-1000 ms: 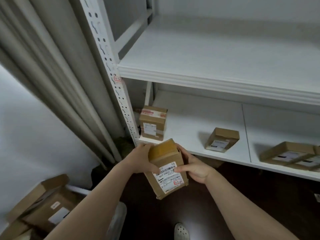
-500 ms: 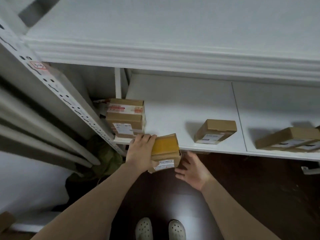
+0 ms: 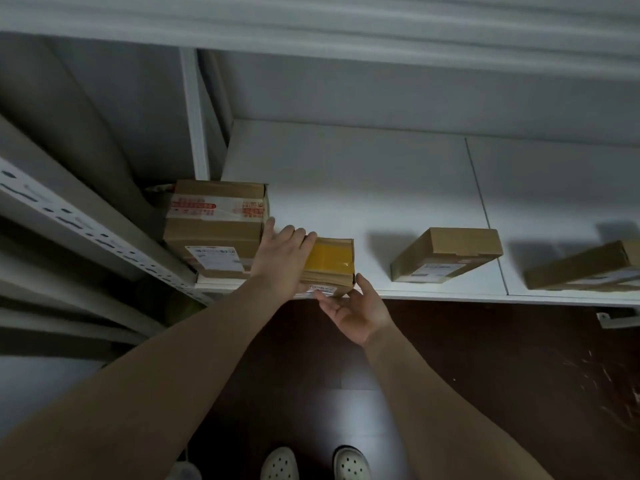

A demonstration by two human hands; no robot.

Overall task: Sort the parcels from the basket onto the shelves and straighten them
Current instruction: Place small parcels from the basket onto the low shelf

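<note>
A small brown parcel (image 3: 329, 261) with yellow tape on top stands on the lower white shelf (image 3: 363, 188), at its front edge. My left hand (image 3: 280, 258) rests flat on the parcel's top left side with straight fingers. My right hand (image 3: 356, 310) is open below the shelf edge, its fingertips touching the parcel's labelled front face. Just to the left stands a larger taped box (image 3: 214, 230), close to my left hand.
Further right on the same shelf lie a small brown box (image 3: 446, 254) and a flat box (image 3: 581, 268). The upper shelf's edge (image 3: 311, 26) hangs overhead. A perforated white upright (image 3: 86, 230) stands at the left. Dark floor and my shoes (image 3: 311, 462) are below.
The parcel has gone from both hands in the air onto the shelf's front edge beside the larger box. My right hand let go, then came back to its front face.
</note>
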